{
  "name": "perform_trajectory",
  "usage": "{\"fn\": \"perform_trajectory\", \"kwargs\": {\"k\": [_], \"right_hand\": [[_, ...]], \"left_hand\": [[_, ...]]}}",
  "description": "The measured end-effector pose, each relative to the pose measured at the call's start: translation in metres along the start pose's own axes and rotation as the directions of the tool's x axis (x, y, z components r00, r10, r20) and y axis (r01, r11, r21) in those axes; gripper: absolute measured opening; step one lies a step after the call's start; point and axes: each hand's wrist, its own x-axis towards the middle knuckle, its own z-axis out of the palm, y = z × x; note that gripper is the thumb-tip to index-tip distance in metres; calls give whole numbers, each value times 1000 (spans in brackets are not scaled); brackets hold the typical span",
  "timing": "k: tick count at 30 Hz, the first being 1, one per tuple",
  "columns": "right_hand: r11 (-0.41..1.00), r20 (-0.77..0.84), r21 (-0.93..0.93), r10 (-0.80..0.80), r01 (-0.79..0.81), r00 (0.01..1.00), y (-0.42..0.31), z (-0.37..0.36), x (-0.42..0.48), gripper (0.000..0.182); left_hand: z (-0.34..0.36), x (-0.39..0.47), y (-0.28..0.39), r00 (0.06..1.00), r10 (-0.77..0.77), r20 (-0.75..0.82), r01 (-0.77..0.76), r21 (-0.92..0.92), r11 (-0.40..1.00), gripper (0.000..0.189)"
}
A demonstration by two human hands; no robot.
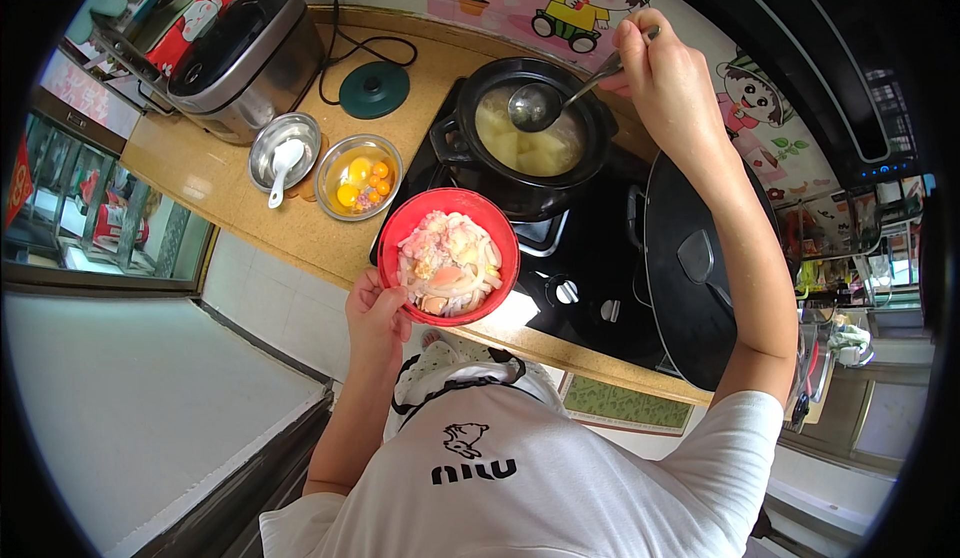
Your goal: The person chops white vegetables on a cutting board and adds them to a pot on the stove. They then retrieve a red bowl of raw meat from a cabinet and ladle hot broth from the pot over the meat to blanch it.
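Note:
My left hand (379,306) grips the rim of a red bowl (512,258) filled with pale strips and minced raw meat. Beyond it, on the stove, stands a black clay pot (484,175) with pale chunks in cloudy liquid. My right hand (652,59), raised over the pot's far side, is closed on the handle of a metal ladle (534,106); the ladle's bowl hangs over the pot's opening. Left of the red bowl, a metal bowl (324,196) holds raw egg yolks and a little minced meat. A white spoon (287,159) rests in another metal bowl (259,171).
At the back left stands a rice cooker (277,55), with a round dark green lid (374,90) and a black cable near it. A large wok (679,318) containing a spatula (696,258) sits right of the pot. The range hood (817,47) overhangs the upper right.

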Motion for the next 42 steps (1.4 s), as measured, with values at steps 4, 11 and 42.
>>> {"fn": "perform_trajectory", "kwargs": {"k": [4, 11, 42], "right_hand": [[1000, 1, 4, 6, -6, 1000, -1, 5, 1, 28], [998, 33, 28, 47, -48, 998, -1, 16, 6, 29], [803, 167, 529, 220, -276, 961, 21, -4, -39, 29]], "left_hand": [[-3, 3, 1, 1000, -2, 3, 2, -3, 1000, 10], [-7, 8, 0, 1000, -2, -7, 2, -8, 1000, 9], [-6, 7, -2, 1000, 5, 21, -5, 19, 1000, 9]]}}
